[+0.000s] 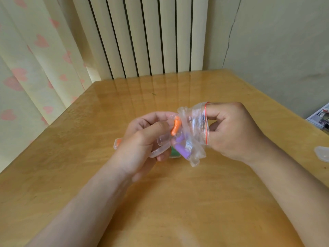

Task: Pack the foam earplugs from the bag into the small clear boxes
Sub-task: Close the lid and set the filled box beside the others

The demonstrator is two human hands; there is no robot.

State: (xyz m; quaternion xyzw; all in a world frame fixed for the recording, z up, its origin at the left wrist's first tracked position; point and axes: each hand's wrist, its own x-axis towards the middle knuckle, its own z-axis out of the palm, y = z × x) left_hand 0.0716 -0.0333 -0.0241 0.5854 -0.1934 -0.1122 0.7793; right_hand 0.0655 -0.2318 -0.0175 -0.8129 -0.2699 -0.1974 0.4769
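1. Above the middle of the desk (178, 202), the right hand (235, 132) holds the clear bag (194, 132), its grip pinching the mouth by the red seal strip.
2. Just left of the bag, the left hand (142, 138) pinches an orange earplug (175, 126) at the bag's mouth, with a small clear box (160, 148) tucked under its lower fingers.
3. Purple earplugs (181, 147) lie low inside the bag.
4. Judged: the foam is light and squashy, so take it mid-length with a gentle pinch; the film is limp and slippery.
5. Below the bag something green is mostly hidden. Left of the bag, behind the left hand, another box with orange inside is half covered; I cannot tell whether its lid is on.
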